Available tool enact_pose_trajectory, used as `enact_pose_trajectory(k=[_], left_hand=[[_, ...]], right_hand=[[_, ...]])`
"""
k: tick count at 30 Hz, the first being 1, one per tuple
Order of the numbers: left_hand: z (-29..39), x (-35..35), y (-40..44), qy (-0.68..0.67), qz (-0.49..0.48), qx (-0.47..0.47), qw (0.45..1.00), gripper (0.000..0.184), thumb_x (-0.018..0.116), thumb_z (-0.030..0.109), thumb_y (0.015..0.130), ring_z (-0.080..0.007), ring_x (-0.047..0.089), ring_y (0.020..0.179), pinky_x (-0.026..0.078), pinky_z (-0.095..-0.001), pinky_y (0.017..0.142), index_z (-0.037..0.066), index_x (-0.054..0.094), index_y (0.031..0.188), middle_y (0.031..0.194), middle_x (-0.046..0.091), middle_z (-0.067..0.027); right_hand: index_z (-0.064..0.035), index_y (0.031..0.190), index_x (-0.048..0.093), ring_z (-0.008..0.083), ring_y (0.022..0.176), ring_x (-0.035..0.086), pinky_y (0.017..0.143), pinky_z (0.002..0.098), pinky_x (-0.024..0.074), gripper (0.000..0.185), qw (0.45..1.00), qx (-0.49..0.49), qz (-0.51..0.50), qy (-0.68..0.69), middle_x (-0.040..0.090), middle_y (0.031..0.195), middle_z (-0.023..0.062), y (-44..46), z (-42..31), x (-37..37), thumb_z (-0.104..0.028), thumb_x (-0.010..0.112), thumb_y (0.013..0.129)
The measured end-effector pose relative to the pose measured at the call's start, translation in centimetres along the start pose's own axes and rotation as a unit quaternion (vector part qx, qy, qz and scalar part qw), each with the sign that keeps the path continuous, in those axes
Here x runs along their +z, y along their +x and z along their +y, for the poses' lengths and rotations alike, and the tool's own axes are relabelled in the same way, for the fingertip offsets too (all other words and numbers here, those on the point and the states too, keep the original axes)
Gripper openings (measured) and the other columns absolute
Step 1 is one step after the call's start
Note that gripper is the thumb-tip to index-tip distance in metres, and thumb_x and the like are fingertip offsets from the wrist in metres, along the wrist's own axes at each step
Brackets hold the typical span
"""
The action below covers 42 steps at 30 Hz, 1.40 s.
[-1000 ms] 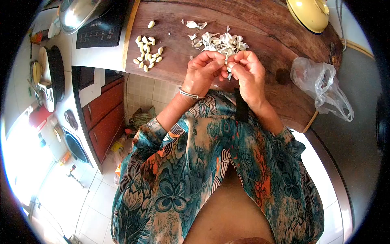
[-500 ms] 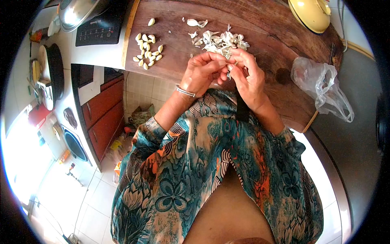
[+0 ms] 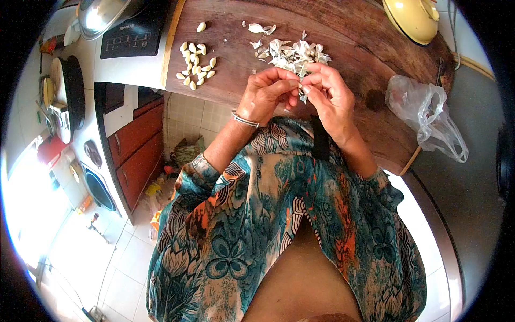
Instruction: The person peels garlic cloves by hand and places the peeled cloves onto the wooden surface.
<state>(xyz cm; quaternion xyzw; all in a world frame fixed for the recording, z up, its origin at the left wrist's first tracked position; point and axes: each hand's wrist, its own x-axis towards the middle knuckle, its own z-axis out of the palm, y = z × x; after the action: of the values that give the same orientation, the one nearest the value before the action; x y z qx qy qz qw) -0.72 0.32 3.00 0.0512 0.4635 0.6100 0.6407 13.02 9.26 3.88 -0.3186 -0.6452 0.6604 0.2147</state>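
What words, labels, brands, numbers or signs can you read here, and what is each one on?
None can be read with certainty.
Black control panel, upper left: a short line of pale lettering and rows of small marks, too small and blurred to read.
Plastic bag, on the right: no print that I can make out.

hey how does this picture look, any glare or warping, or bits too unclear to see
Head view: black corners and bowed lines, fisheye-like; head view: far left blown out white, with glare on the metalware at upper left; head view: cloves readable, but the piece between the fingers too small to make out.
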Motion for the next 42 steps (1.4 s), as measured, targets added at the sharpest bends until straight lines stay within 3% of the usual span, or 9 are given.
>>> enact_pose_trajectory(k=[5, 14, 20, 23, 26, 29, 35, 42], left_hand=[[-0.2, 0.1, -0.1, -0.011, -0.004, -0.007, 1.000, 0.009, 0.056, 0.008, 0.085, -0.0136, 0.056, 0.059, 0.046, -0.0241, 0.055, 0.001, 0.058, 0.090, 0.072, 0.060, -0.0067], [-1.2, 0.0, 0.2, -0.039, -0.013, -0.011, 0.999, 0.010, 0.055, 0.009, 0.086, -0.0137, 0.057, 0.060, 0.048, -0.0244, 0.054, 0.001, 0.057, 0.091, 0.074, 0.060, -0.0070], [-1.2, 0.5, 0.5, -0.077, -0.011, -0.006, 0.997, 0.009, 0.056, 0.008, 0.086, -0.0121, 0.057, 0.060, 0.047, -0.0233, 0.055, 0.002, 0.057, 0.093, 0.072, 0.059, -0.0058], [-1.4, 0.9, 0.7, 0.014, 0.056, 0.081, 0.995, 0.010, 0.054, 0.005, 0.086, -0.0102, 0.056, 0.069, 0.047, -0.0227, 0.061, 0.002, 0.058, 0.095, 0.080, 0.060, -0.0044], [-1.8, 0.6, 0.8, 0.197, 0.040, 0.191, 0.961, 0.012, 0.056, 0.006, 0.086, -0.0087, 0.056, 0.072, 0.047, -0.0219, 0.064, 0.000, 0.060, 0.096, 0.084, 0.060, -0.0030], [-1.2, 1.1, 0.4, 0.283, 0.047, 0.182, 0.940, 0.015, 0.058, 0.006, 0.085, -0.0083, 0.055, 0.075, 0.047, -0.0208, 0.065, -0.002, 0.059, 0.097, 0.086, 0.057, -0.0011], [-0.5, 1.9, 0.0, 0.204, 0.043, 0.111, 0.972, 0.015, 0.059, 0.005, 0.084, -0.0101, 0.058, 0.078, 0.048, -0.0223, 0.068, -0.001, 0.060, 0.098, 0.087, 0.061, -0.0043], [-2.1, 0.5, 1.0, -0.001, 0.037, 0.079, 0.996, 0.014, 0.057, 0.008, 0.085, -0.0124, 0.060, 0.073, 0.050, -0.0253, 0.066, -0.001, 0.060, 0.096, 0.083, 0.063, -0.0070]], right_hand=[[-0.0020, 0.111, 0.047, 0.0088, 0.078, 0.057, 0.070, 0.0227, 0.0466, 0.031, 1.000, -0.010, 0.014, -0.003, 0.060, 0.085, 0.0065, -0.3, -0.3, 0.3, 0.006, 0.051, 0.081], [-0.0009, 0.095, 0.048, 0.0093, 0.065, 0.057, 0.058, 0.0233, 0.0479, 0.015, 0.999, -0.015, 0.045, -0.015, 0.057, 0.075, 0.0046, -0.3, -0.7, 1.0, 0.006, 0.048, 0.082], [-0.0016, 0.093, 0.048, 0.0085, 0.063, 0.054, 0.059, 0.0221, 0.0459, 0.012, 0.991, 0.031, 0.065, 0.116, 0.057, 0.075, 0.0041, 0.0, -0.7, 1.4, 0.004, 0.050, 0.082], [-0.0017, 0.093, 0.049, 0.0089, 0.068, 0.054, 0.063, 0.0223, 0.0451, 0.013, 0.994, -0.014, 0.103, 0.027, 0.057, 0.080, 0.0036, 0.3, 0.3, 1.3, 0.003, 0.052, 0.081], [-0.0017, 0.093, 0.049, 0.0094, 0.074, 0.054, 0.066, 0.0229, 0.0445, 0.015, 0.993, 0.013, 0.110, 0.031, 0.056, 0.083, 0.0032, 0.3, 0.4, 1.0, 0.003, 0.054, 0.080], [-0.0017, 0.093, 0.049, 0.0094, 0.075, 0.054, 0.066, 0.0228, 0.0443, 0.015, 0.991, -0.001, 0.120, 0.058, 0.056, 0.084, 0.0036, 0.4, 1.1, 0.9, 0.003, 0.054, 0.080], [-0.0017, 0.093, 0.049, 0.0091, 0.076, 0.054, 0.067, 0.0227, 0.0441, 0.015, 0.992, 0.009, 0.113, 0.056, 0.056, 0.084, 0.0035, 0.3, 0.3, 0.9, 0.003, 0.054, 0.080], [-0.0020, 0.094, 0.048, 0.0073, 0.072, 0.051, 0.064, 0.0219, 0.0434, 0.015, 0.996, 0.006, 0.082, 0.046, 0.055, 0.082, 0.0025, 0.1, 0.4, 1.1, 0.003, 0.053, 0.081]])
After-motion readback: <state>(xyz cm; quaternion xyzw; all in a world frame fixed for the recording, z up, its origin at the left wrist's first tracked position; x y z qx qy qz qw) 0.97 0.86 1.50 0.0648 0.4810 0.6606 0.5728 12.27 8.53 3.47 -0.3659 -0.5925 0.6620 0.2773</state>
